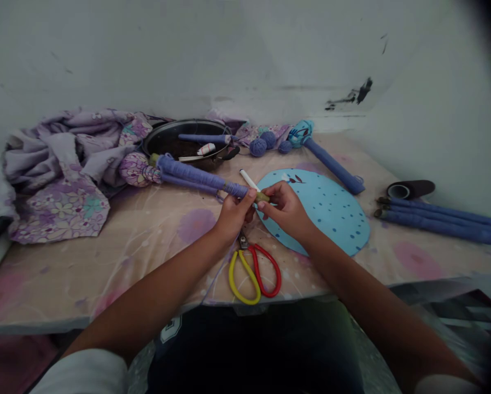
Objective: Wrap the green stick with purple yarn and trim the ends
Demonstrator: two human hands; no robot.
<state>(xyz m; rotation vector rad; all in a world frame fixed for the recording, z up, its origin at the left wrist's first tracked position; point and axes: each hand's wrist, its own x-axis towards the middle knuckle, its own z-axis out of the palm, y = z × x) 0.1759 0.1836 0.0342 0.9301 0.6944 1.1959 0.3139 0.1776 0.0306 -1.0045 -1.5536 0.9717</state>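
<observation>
My left hand (236,212) is closed around the near end of a yarn-wrapped stick (200,174), whose blue-purple winding runs up to the left. At the bare greenish tip of that stick, my right hand (284,205) pinches with thumb and fingers. The far end lies by a ball-shaped bundle of flowered cloth (136,168). Just below my hands, scissors (247,268) with one yellow and one red handle lie on the table. A light blue dotted oval sheet (331,210) is under and beside my right hand, and a white marker (249,179) lies by its left edge.
Crumpled flowered cloth (60,164) covers the left side. A dark pan (159,139) holds another wrapped stick. Small yarn balls (257,146) sit behind. A wrapped stick with a blue cloth head (331,164), more wrapped sticks (446,219) and a dark roll (413,189) lie rightward.
</observation>
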